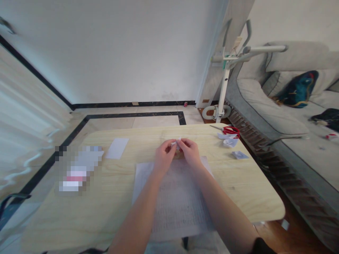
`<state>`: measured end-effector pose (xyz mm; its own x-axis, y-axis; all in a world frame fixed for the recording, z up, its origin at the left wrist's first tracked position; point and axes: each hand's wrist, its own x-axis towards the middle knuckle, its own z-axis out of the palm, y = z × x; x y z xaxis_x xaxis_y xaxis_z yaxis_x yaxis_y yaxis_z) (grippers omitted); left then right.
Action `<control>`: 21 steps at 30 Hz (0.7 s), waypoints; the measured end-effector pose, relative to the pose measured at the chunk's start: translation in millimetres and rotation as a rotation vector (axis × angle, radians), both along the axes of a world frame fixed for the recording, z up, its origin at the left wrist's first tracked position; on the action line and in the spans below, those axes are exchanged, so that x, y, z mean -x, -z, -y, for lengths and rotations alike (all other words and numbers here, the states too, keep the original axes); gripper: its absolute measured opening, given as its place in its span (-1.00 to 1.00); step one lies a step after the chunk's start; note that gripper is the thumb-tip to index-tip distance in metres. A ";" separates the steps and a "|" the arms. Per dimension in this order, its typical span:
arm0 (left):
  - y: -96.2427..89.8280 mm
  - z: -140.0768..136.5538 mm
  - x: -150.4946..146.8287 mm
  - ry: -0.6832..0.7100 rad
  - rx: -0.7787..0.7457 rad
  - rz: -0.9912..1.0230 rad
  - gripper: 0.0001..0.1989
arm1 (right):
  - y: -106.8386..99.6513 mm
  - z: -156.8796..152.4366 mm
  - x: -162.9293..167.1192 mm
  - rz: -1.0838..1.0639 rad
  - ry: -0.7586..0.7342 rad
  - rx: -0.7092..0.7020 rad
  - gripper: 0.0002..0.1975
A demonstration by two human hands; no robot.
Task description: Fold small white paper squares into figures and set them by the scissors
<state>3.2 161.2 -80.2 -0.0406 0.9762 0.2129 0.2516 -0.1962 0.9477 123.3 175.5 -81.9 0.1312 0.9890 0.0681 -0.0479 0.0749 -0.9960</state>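
- The fingers of your left hand (163, 155) and of your right hand (191, 151) were pinched nearly together, both on a small white folded-looking paper piece (179, 140); taking your hands as the clock's centre and twelve as away from you, it sat at that centre, above the pale wood-grained surface (254, 197).
- Most of that piece was hidden by your fingers, so you could not have checked its creases from this view; a crooked fold could have slipped by unseen.
- With two tight pinches so close together, uneven pulling could have torn the paper, and easing one side too early could have let it spring loose.
- The large, thin, greyish-white printed sheet (182, 201) spread out at six o'clock, under your forearms; a dragging arm could have slid or wrinkled it, especially as its near end seemed to reach the surface's edge.
- The red-handled metal scissors (231, 131) lay between two and three o'clock, near the far edge; a careless reach could have knocked them off.
- The loose white curled paper pieces (230, 141) lay just beside those handles at three o'clock, so picking up the scissors could have crushed or snagged them.
- The small white folded paper (239, 155), slightly past three o'clock, and the flat white rectangular sheet (117, 148), at nine, looked light and unweighted; a draught or sleeve could have shifted either.
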 end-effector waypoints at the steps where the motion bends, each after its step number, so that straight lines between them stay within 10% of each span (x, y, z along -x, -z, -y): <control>1: 0.1 0.1 -0.1 0.004 0.001 0.008 -0.76 | 0.2 -0.3 -0.2 0.004 0.000 -0.003 -0.77; 21: 1.7 0.6 3.0 0.018 -0.056 -0.024 -0.76 | -2.8 2.5 -1.0 0.049 -0.028 -0.015 -0.78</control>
